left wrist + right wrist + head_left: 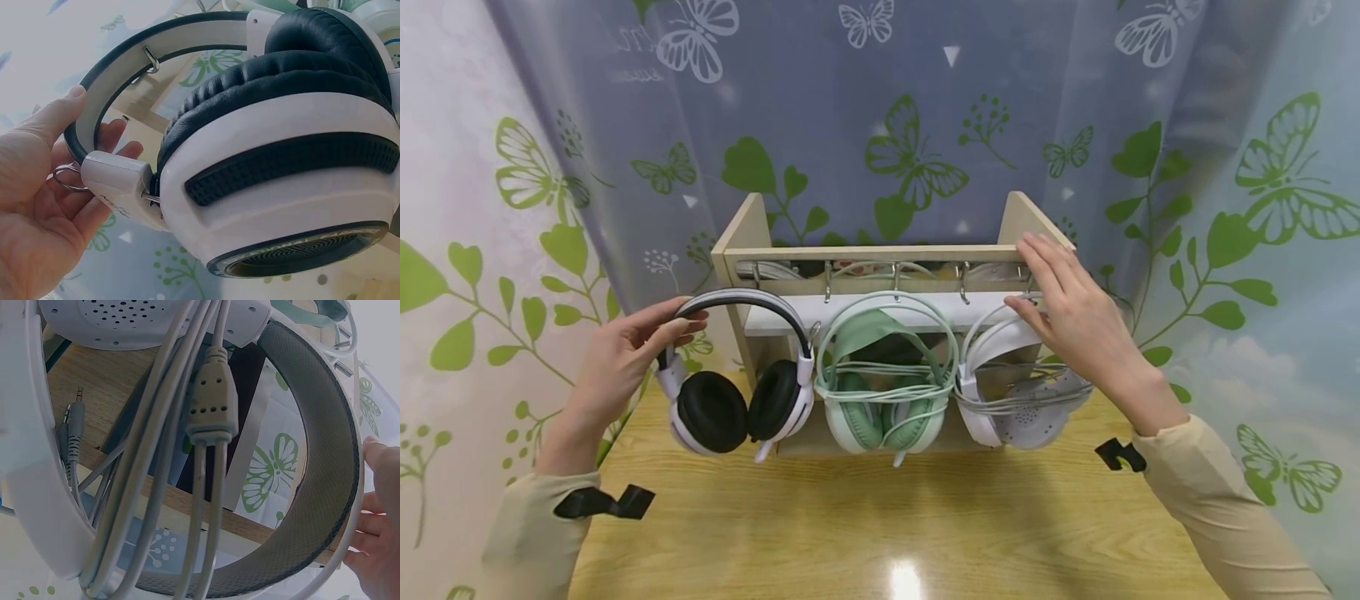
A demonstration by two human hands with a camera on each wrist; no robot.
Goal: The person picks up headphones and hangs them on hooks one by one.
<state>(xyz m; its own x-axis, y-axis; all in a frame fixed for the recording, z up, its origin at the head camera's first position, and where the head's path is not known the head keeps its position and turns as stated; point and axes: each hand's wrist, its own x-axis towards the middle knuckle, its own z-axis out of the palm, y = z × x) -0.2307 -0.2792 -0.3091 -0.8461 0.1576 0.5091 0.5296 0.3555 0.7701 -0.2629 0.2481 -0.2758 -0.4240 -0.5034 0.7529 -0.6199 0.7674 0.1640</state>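
hanging from a metal hook (150, 58) on the light wooden rack (880, 252), the white black-cushioned headset (735, 379) is being gripped by the left hand (625, 354); the white corded headset (1018, 392) is being steadied by the right hand's (1075, 312) straight fingers.

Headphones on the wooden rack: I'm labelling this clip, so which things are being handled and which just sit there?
Handled:
black-and-white headphones, gripped by the left hand
white headphones, touched by the right hand
wooden rack

Just there:
green headphones
table
butterfly curtain

Glossy white plastic headset (275, 187) w/ black leatherette pads, metal hook (150, 59), matt wood rack (880, 252).
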